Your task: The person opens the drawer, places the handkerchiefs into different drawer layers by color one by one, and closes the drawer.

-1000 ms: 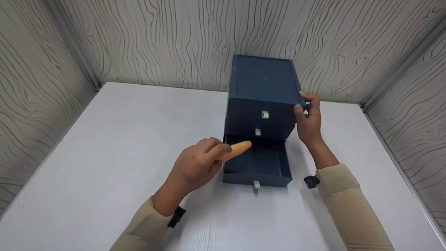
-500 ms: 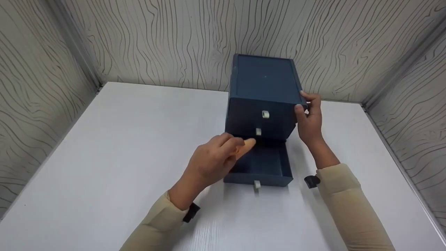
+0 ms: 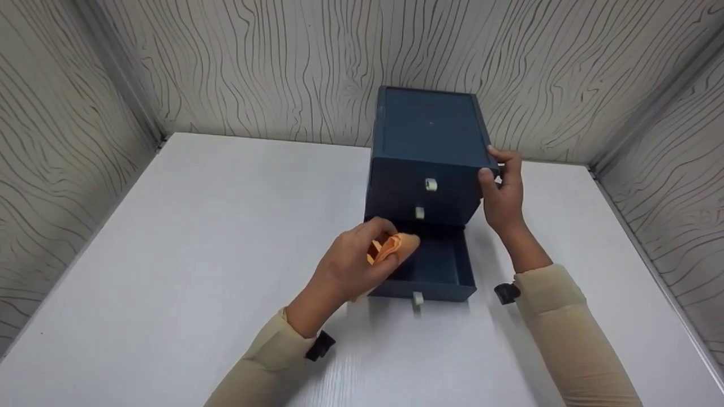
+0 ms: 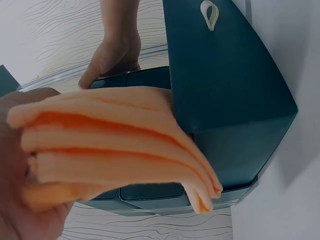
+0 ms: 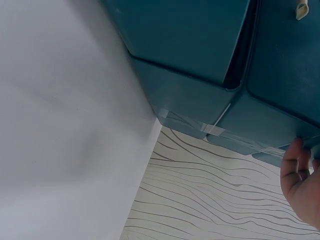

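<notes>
A folded orange cloth (image 3: pixel 406 246) is gripped in my left hand (image 3: pixel 350 261), over the left part of a pulled-out bottom drawer (image 3: pixel 444 291). In the left wrist view the layered folds of the cloth (image 4: pixel 110 142) show, its far end drooping near the drawer front. The drawer belongs to a dark blue drawer unit (image 3: pixel 430 127), whose upper drawers are pushed in. My right hand (image 3: pixel 503 195) holds the unit's upper right front corner, thumb in front and fingers at the side. The drawer's left side is partly hidden behind my left hand.
Pale pull tabs mark the top drawer, with its tab (image 3: pixel 431 185), and the bottom one, with its tab (image 3: pixel 418 298). The unit stands on a white table (image 3: pixel 237 226) close to a wood-patterned back wall (image 3: pixel 271 68). Strips of tape (image 5: pixel 215 130) run along the unit's side.
My left hand has moved right with the cloth, farther over the drawer, and has turned so the cloth's folds face up. My right hand stays at the corner.
</notes>
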